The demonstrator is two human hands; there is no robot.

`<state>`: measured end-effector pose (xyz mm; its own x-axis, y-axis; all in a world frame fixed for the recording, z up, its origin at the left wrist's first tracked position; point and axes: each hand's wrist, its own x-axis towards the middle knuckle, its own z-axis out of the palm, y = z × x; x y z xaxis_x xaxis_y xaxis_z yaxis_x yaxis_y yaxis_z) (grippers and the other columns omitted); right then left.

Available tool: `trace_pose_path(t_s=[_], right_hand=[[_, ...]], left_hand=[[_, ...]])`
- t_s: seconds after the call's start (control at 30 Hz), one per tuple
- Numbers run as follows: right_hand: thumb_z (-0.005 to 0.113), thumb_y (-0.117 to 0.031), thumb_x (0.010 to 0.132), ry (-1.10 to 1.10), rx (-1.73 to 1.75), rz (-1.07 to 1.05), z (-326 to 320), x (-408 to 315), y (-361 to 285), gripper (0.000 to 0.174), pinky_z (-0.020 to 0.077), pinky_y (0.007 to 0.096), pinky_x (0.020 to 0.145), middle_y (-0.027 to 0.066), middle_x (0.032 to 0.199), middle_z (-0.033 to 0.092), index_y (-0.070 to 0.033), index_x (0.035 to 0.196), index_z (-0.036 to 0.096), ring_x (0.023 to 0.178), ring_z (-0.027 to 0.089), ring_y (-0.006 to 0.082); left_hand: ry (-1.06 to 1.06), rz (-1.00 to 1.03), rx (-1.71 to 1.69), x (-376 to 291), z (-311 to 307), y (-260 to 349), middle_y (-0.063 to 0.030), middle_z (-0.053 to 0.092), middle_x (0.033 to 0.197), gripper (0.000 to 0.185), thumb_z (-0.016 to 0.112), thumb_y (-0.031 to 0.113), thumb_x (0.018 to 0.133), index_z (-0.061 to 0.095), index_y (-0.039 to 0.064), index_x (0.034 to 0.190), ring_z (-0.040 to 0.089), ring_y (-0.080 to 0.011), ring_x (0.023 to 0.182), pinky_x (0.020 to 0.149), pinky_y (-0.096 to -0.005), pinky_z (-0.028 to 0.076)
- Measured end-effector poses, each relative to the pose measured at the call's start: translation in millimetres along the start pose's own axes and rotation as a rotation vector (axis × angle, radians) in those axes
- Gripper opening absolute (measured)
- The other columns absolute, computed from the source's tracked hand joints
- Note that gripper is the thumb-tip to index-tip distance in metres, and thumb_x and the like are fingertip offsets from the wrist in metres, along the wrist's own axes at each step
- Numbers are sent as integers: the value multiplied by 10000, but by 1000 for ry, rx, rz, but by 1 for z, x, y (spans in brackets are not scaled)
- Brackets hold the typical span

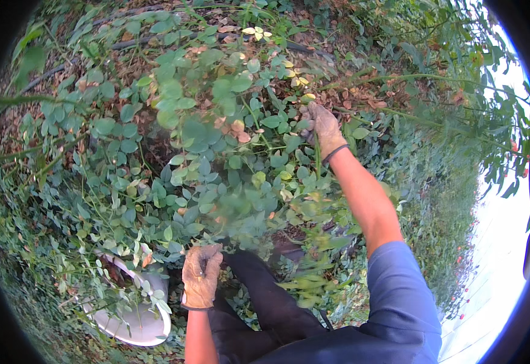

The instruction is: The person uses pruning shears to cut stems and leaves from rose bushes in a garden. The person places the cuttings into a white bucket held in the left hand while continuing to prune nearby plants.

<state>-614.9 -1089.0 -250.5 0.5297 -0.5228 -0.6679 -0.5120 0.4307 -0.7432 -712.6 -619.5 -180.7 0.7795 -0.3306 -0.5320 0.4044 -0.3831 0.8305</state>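
Note:
My right hand [323, 128], in a soiled work glove, reaches into the leafy shrub [203, 175]. Its fingers are curled around a thin green stem [318, 157], which hangs down past the wrist. Yellowed leaves [299, 81] lie just beyond the fingertips. Close to my legs, my left hand [201, 276] wears a tan work glove, with the fingers bent toward the thumb. Whether it holds anything cannot be made out. To the left of it a white bucket [167, 318] sits tilted among the foliage, with leafy sprays across its opening.
Dark hoses [131, 44] run over dry leaf litter [222, 32] at the top. Long arching canes [428, 78] cross the upper right. Blurred yellow-green foliage [317, 277] is beside my dark trousers [265, 295]. Bright pale paving [488, 282] lies along the right, bordered by small red flowers [458, 259].

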Motion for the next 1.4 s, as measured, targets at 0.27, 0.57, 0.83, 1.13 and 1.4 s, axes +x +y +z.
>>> trace_pose_path(t_s=[0.27,0.57,0.83,1.13,1.4], right_hand=[[727,-303,991,569,-1003,-588,11,-5,52,464,548,462,983,176,1274,739,-6,1340,653,1191,695,346],[752,-232,947,408,-1350,-694,-21,-58,69,548,555,484,944,144,1210,734,-51,1435,580,1025,713,353],[693,-328,986,420,-1298,-604,-28,-12,81,442,531,511,965,230,1146,725,-45,1323,652,1085,669,433],[782,-133,953,-60,-664,-913,-4,-152,-41,512,532,366,1067,115,1312,702,-28,1413,583,1214,670,224],[828,-256,862,233,-1490,-828,17,-182,-29,736,500,476,1096,238,1399,622,26,1462,511,1299,598,428]], left_hand=[[-57,-101,-37,10,26,24,-156,763,1155,183,748,94,957,725,-17,1100,722,-221,1004,906,-343,576],[-31,-183,-134,13,49,33,-137,777,1166,158,777,50,931,723,-28,1058,730,-194,1020,942,-318,566],[-97,-127,-315,2,48,69,-146,772,1160,173,722,96,981,738,7,1129,721,-228,1041,979,-372,551],[-238,-107,-658,19,55,116,-177,726,1256,245,710,106,1011,675,-35,1209,754,-330,1112,1047,-438,569],[-208,-158,-822,35,51,119,-151,717,1266,299,700,122,1023,653,-21,1282,714,-308,1212,987,-399,589]])
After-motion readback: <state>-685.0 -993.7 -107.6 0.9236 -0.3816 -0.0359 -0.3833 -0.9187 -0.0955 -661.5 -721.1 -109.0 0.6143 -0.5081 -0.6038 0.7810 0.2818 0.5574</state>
